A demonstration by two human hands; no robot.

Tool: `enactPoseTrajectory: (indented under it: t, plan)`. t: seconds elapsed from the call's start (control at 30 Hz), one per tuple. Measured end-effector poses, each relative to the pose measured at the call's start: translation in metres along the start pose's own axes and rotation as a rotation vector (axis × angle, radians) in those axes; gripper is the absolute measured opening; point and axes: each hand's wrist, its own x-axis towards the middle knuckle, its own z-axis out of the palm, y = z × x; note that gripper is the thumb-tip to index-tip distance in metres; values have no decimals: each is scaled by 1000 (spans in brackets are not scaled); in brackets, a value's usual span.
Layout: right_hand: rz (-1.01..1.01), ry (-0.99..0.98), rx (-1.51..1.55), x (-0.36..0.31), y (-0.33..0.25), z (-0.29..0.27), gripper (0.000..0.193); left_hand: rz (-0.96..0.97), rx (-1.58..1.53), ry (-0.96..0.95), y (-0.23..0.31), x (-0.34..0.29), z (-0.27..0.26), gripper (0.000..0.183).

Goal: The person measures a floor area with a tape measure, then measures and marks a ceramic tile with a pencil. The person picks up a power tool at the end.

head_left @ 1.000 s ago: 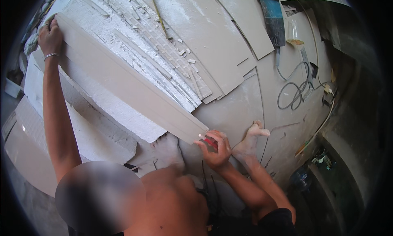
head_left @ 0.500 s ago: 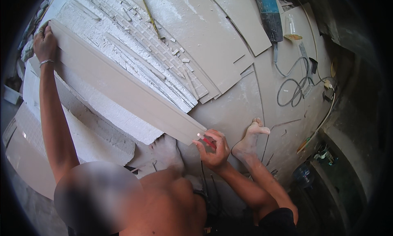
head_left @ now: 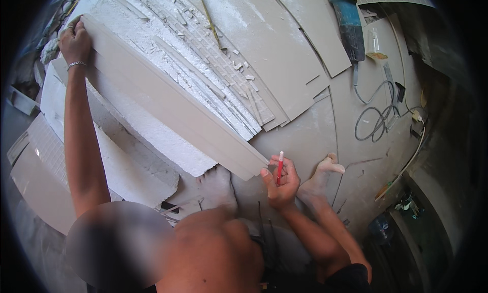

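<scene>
A long beige tile strip lies slantwise from far left to the middle, over white-faced slabs. At its far end my left hand grips the edge, fingers curled over it. My right hand is beside the near end of the strip. Between its thumb and fingers stands a red marker pen, its white end pointing up. The thumb tip is close to the strip's corner; whether they touch I cannot tell.
Narrow offcuts and crumbs lie beyond the strip. A blue-and-black power tool with a coiled grey cord rests at the far right, near a clear plastic cup. A rough-edged white slab is at the near left; bare feet are close by.
My right hand has turned and drawn slightly back from the strip's near end. The pen has swung from pointing at the strip to upright. My left hand keeps its hold; the whole view has shifted.
</scene>
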Motion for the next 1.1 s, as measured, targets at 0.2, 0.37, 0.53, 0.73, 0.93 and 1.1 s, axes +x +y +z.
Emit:
enactPoseTrajectory:
  t: [0.2,0.37,0.53,0.73,0.93,1.1]
  plan:
    - [13,63,131,1,7,10,27,69,79,10,-4,1,4,36]
    - [-6,-8,116,4,4,9,25,9,-17,25,15,-12,-3,31]
    - [-34,-8,104,5,-5,9,26,-111,-203,8,41,-17,-18,28]
    - [-36,-11,135,5,-2,9,27,-220,-131,88,79,-39,-48,50]
    - [-5,2,88,4,7,5,30,127,9,-386,167,-155,-134,100]
    - [2,-21,100,3,9,3,31,100,44,-681,202,-202,-162,117]
